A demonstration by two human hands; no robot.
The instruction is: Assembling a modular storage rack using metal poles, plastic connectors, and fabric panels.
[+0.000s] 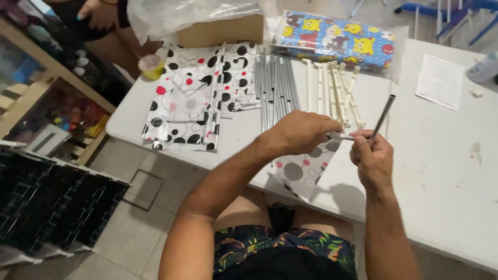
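White tabletop (441, 171) over a tiled floor, seen from above. Right hand (371, 158) in a closed grip on a grey tube (384, 115), which slants up and away from the fist above the tabletop. Left hand (303, 132) closed on a white connector (343, 137) whose end reaches to the right hand; whether it touches the tube there cannot be told. Under the left hand a spotted sheet (303, 168) hangs over the near edge. Just beyond the hands, a row of cream plastic pieces (334, 88), and beside it on the left a bundle of grey tubes (275, 85). Further left, folded spotted sheets (192, 93) lie flat, with a roll of tape (150, 66) at their far corner. At the far edge, a cardboard box (220, 31) under clear plastic, and a blue cartoon-print pack (337, 41). A paper leaflet (440, 81) lies well apart to the right.
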